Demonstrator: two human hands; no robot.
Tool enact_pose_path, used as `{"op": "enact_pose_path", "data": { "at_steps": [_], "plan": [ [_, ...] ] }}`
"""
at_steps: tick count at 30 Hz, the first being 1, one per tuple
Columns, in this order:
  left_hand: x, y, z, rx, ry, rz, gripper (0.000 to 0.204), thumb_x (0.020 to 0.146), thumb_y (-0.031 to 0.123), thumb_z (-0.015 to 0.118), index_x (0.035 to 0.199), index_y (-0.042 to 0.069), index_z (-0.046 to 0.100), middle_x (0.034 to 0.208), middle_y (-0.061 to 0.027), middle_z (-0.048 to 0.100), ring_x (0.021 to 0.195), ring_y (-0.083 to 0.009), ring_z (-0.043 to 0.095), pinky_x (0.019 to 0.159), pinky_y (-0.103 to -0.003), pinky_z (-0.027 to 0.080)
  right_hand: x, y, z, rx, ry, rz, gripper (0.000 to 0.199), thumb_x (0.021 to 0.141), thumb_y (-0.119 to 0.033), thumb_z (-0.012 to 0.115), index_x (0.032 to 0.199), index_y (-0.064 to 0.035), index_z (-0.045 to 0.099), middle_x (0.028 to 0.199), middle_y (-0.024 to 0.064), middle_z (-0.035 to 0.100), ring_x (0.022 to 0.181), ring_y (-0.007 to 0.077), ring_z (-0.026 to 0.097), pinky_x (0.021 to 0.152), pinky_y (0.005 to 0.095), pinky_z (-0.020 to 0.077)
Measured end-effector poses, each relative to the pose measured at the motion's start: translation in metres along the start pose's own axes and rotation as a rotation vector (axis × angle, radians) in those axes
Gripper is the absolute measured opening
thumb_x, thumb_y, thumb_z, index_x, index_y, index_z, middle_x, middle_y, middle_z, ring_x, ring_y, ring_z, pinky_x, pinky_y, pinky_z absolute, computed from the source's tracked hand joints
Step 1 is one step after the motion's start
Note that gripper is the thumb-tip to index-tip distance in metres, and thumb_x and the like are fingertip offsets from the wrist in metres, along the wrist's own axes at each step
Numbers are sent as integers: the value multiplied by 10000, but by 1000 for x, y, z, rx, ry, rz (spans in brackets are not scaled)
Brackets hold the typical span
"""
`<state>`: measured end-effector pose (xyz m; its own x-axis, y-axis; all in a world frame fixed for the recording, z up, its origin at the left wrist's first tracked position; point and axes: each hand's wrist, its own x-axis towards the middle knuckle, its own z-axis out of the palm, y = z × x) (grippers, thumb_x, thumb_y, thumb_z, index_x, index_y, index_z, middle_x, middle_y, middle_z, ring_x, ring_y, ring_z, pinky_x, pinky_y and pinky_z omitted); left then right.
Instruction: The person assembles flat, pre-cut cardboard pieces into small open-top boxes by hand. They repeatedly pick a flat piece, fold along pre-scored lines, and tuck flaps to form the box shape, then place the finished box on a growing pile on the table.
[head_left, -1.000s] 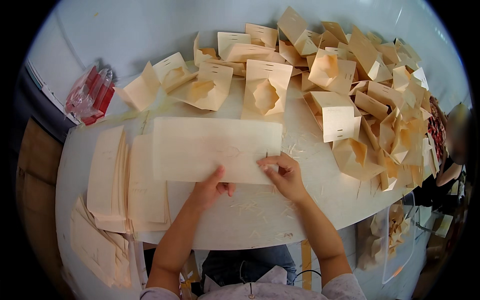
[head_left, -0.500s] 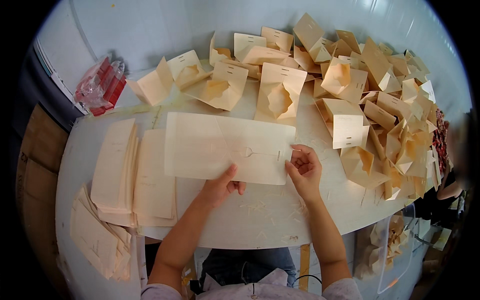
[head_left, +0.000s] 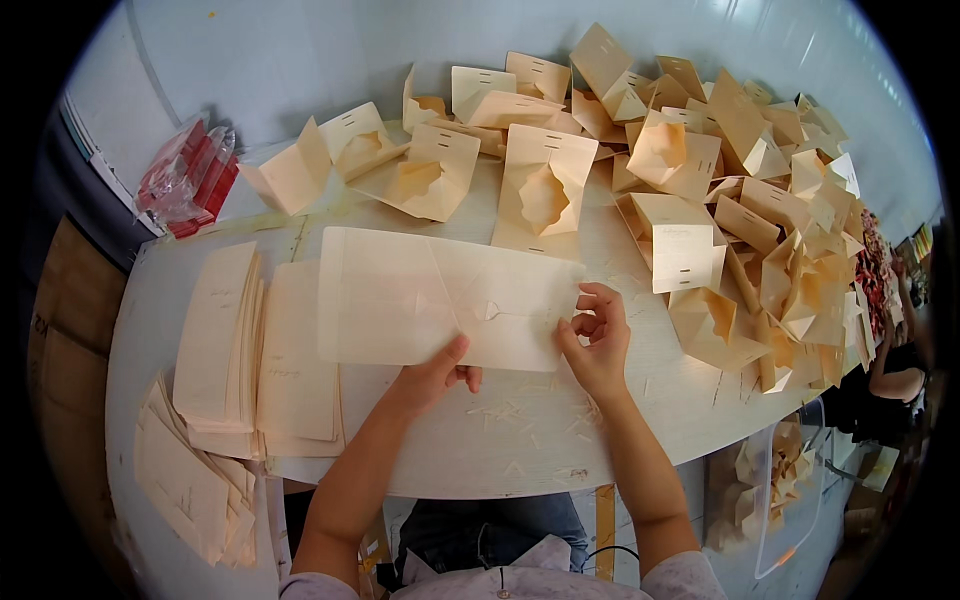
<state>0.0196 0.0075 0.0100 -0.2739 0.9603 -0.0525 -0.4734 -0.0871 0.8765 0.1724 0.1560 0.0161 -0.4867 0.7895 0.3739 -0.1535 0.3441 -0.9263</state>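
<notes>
1. The left hand (head_left: 432, 375) pinches the lower edge of a flat cream cardboard sheet (head_left: 440, 300): its thumb lies on top of the sheet and the other fingers are curled underneath, mostly hidden.
2. The right hand (head_left: 597, 340) holds the sheet's right edge. Its thumb presses at the lower right corner, and its fingers are loosely curled and slightly apart just past the edge.
3. The cardboard sheet is wide, with rounded corners, fold creases and a small cut tab near its middle. It sits directly in front of the person, held just above or on the white table (head_left: 520, 450); which of the two cannot be told.
4. Small paper scraps (head_left: 510, 415) lie on the table below the sheet, between the forearms.
5. To the left of the sheet, stacks of flat blanks (head_left: 255, 350) lie side by side, with more fanned at the table's near left edge.
6. Behind the sheet and around the right side, many folded cream cartons (head_left: 700, 200) are heaped, some standing open.
7. At the far left edge lies a red packet in clear plastic (head_left: 190, 180).
8. At the far right edge, another person's arm (head_left: 895, 380) is partly in view.
</notes>
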Motion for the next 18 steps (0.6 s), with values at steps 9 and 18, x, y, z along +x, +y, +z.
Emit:
{"op": "enact_pose_path", "data": {
  "at_steps": [9,18],
  "plan": [
    [-1,-17,-5,224,-50,-4,229,922,258,438,901,44,515,740,-62,540,599,-173,528,580,-291,435,1,15,-1,-341,36,-91,462,702,53,573,1129,-57,436,819,59,509,539,88,565,502,227,458],
    [3,-11,-4,-114,116,4,255,914,302,453,1049,91,500,799,-31,581,471,-115,432,463,-245,354,4,2,-10,461,-197,162,537,798,49,533,1247,-109,283,829,28,531,754,66,502,656,194,406]
  ]
}}
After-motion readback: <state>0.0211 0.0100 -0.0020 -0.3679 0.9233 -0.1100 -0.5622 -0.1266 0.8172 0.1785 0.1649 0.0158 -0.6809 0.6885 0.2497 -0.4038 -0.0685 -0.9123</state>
